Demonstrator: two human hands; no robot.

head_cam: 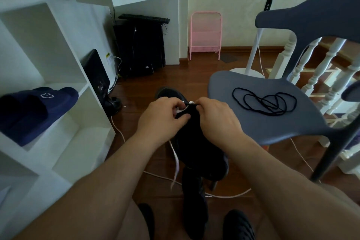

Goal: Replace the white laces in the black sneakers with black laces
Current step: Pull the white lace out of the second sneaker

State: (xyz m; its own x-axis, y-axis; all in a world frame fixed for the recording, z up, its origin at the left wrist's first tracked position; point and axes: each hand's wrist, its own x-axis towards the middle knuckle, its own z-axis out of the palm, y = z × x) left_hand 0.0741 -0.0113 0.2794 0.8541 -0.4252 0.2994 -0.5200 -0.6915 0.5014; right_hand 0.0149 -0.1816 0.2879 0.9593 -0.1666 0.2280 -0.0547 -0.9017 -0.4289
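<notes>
Left hand, right hand pinch white lace.

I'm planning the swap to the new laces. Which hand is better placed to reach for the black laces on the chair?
Probably the right hand. The black laces lie on the grey chair just to its right, while the left hand is across the sneaker. Both now pinch the white lace.

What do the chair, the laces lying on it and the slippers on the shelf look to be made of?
The chair looks like moulded plastic: one smooth, matte grey-blue shell with rounded edges and a soft sheen. The black laces look like thin round woven cord, limp and coiled in loose loops; the fibre cannot be told. The slippers look like soft navy foam or rubber, thick and matte, with a white emblem.
</notes>
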